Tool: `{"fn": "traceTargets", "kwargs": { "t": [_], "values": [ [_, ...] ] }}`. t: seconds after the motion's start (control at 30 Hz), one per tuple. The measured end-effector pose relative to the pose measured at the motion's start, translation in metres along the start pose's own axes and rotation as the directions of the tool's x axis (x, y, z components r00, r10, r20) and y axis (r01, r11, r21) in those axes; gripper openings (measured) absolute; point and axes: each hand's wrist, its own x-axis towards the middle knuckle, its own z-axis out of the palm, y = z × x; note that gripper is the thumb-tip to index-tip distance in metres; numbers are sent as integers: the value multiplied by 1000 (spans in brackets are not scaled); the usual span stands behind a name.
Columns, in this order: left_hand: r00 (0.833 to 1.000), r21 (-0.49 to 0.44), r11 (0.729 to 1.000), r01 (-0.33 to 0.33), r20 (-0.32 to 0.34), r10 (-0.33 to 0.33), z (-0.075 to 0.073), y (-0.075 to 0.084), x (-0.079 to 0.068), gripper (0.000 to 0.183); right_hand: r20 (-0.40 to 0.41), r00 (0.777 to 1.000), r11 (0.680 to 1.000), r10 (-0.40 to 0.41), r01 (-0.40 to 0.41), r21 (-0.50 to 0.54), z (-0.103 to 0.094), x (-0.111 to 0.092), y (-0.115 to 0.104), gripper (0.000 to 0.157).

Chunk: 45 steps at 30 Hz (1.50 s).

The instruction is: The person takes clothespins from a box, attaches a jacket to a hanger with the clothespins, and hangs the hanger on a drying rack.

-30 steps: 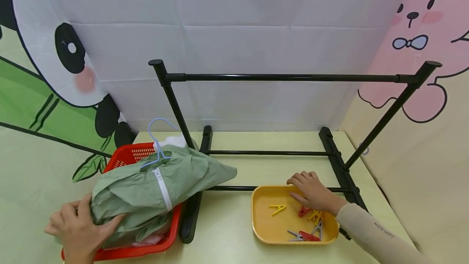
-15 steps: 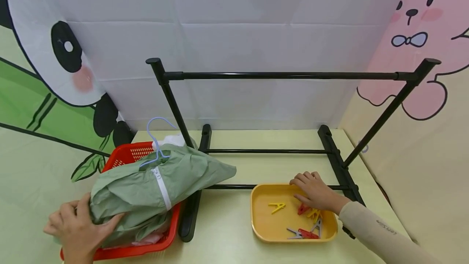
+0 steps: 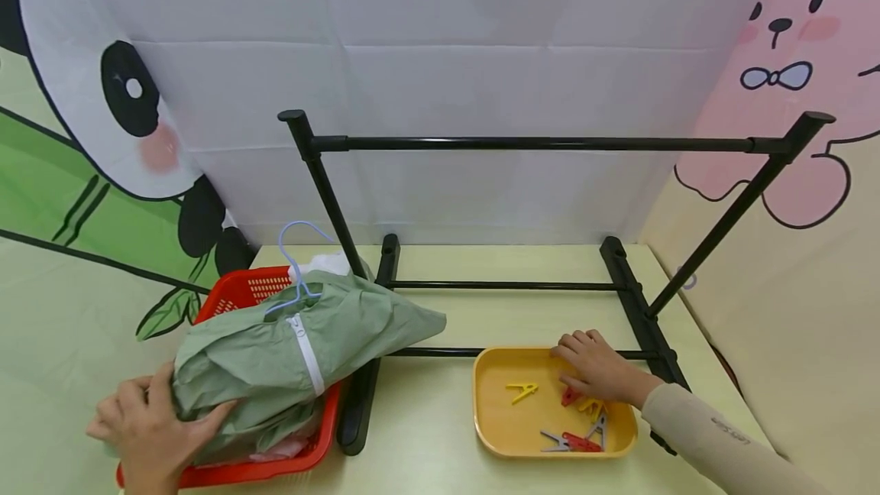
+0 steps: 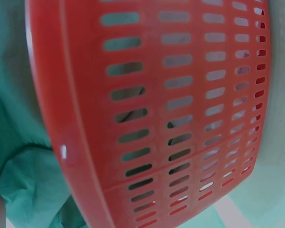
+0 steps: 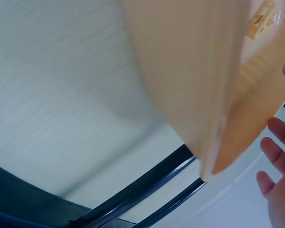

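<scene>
A light green jacket (image 3: 275,350) with a white zipper lies in a heap over the red basket (image 3: 237,292). A blue clothes hanger (image 3: 297,270) pokes out of its neck. My left hand (image 3: 147,422) rests on the jacket's left end, thumb and fingers spread. In the left wrist view the perforated side of the basket (image 4: 180,104) takes up most of the picture. My right hand (image 3: 598,369) hovers over the right back part of the yellow tray (image 3: 495,434), its fingers loosely bent and apart in the right wrist view. In the tray lie yellow, red and grey clothespins (image 3: 580,441).
A black metal rack (image 3: 522,144) stands on the pale table (image 3: 426,418), its left foot beside the basket and its lower bar passing behind the tray. White cloth (image 3: 326,263) shows at the basket's back. A printed cloth (image 3: 481,90) hangs behind.
My right hand has shifted slightly to the right and lower over the tray. The left hand stays on the jacket, and the view sways a little.
</scene>
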Motion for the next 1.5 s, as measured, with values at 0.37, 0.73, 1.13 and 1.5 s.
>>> {"fn": "traceTargets", "kwargs": {
  "t": [0.37, 0.73, 1.13, 1.5],
  "values": [
    [1000, -9, 1000, 13, 21, -13, 1, 1, 1, 101, 46, 999, 1000, 3, -2, -19, 10, -4, 3, 39],
    [998, -27, 999, 38, 44, -37, 1, 4, 1, 105, 69, 997, 998, -17, 21, -56, 12, -7, 5, 36],
    [999, -33, 999, 16, 28, -15, 1, 2, 0, 105, 90, 996, 994, 4, 6, -113, 14, -8, -1, 22],
    [999, -30, 999, 17, 27, -16, 2, 2, 0, 104, 98, 995, 988, 1, 14, -153, 16, -7, -1, 30]
  ]
}}
